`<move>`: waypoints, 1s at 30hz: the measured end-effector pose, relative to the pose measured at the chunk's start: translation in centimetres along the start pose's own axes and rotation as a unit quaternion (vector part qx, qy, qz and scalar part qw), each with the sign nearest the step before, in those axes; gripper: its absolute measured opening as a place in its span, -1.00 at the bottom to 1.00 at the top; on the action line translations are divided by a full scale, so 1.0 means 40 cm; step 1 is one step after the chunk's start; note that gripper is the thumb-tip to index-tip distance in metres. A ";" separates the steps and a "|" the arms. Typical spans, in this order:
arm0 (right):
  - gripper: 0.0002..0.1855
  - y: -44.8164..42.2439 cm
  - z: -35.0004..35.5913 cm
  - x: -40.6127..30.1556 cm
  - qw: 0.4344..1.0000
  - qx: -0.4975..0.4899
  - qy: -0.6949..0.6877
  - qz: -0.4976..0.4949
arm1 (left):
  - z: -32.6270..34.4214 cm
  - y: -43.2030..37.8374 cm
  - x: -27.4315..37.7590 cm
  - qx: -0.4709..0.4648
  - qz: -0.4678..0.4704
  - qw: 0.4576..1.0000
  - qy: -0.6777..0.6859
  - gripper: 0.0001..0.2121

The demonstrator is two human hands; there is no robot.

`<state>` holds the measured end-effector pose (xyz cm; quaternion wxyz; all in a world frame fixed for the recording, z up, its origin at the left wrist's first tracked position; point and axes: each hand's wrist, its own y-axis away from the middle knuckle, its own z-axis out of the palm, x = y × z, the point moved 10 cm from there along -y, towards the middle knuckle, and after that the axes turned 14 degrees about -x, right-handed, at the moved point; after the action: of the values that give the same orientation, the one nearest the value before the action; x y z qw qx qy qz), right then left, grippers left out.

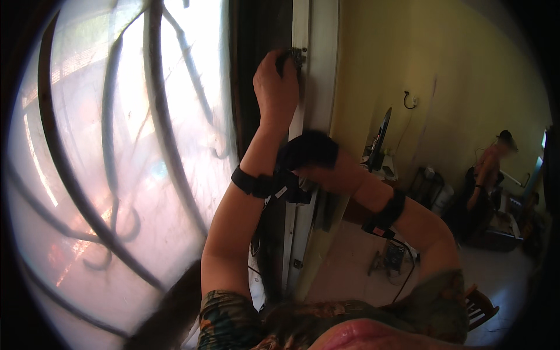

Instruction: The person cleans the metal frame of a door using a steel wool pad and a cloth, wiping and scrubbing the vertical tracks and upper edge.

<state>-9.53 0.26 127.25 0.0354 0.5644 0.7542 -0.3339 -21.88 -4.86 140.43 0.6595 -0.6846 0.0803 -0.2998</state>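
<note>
My left hand (276, 85) is raised against the window frame (321, 57), its thumb and fingers curled around a small dark object (283, 63). Beside the fingertips, a dark metal fitting (299, 57) sits on the frame; where the object ends and the fitting begins is unclear. Lower and to the right, my right hand (334, 175) is closed on a bunched dark cloth (310, 151), blurred and partly covering the frame. More dark material hangs below it, behind my left forearm. Both forearms wear black straps.
Curved metal bars (157, 87) cross the bright window on the left. At right are a yellow wall (376, 52), a monitor (383, 138) seen edge-on, a person (488, 168) near a dark case-like object (496, 236), and a wooden chair (480, 306) close by my right side.
</note>
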 end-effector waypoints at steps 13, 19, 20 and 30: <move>-0.65 0.010 0.035 -0.075 0.918 0.013 0.379 -0.114 | 0.100 -0.324 -0.120 -0.117 -0.046 0.946 0.298 -0.76; -0.70 0.007 0.016 -0.081 0.950 0.044 0.289 -0.108 | 0.100 -0.370 -0.027 -0.172 -0.047 0.970 0.164 -0.59; -0.71 0.000 0.010 -0.058 0.975 0.031 0.208 -0.068 | 0.079 -0.303 -0.043 -0.162 -0.071 0.978 0.115 -0.63; -0.71 0.002 0.023 -0.057 0.957 -0.001 0.281 -0.073 | 0.029 -0.154 -0.023 -0.118 -0.054 0.981 0.141 -0.82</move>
<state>-8.95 -2.10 127.49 -0.2022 0.5785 0.7732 -0.1629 -23.79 -2.67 146.07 0.5393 -0.7115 0.1704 -0.4170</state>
